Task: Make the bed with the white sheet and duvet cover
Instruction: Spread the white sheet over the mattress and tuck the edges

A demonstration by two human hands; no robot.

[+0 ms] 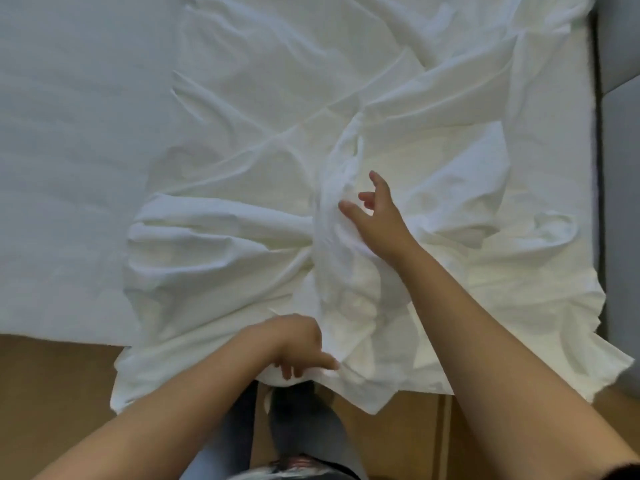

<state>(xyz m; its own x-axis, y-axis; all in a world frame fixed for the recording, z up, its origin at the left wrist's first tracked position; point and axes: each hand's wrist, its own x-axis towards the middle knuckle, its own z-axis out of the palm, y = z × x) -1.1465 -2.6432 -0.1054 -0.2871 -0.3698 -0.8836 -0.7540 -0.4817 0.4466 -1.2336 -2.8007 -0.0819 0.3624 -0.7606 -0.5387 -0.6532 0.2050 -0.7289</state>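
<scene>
The bare mattress (76, 161) fills the left side, pale and smooth, with wooden floor (52, 386) below its near edge. The left hand (294, 344) sits at that near edge, fingers curled down over the hem of the white sheet (214, 278) and gripping it, the forefinger pointing out to the right. The sheet lies crumpled over the right part of the bed (a bunched ridge runs up its middle) and its near border hangs past the edge toward the floor. The right hand (374, 216) reaches over the ridge, fingers spread and holding nothing, its palm at the fabric. A grey panel (620, 202) borders the bed at the far right.
</scene>
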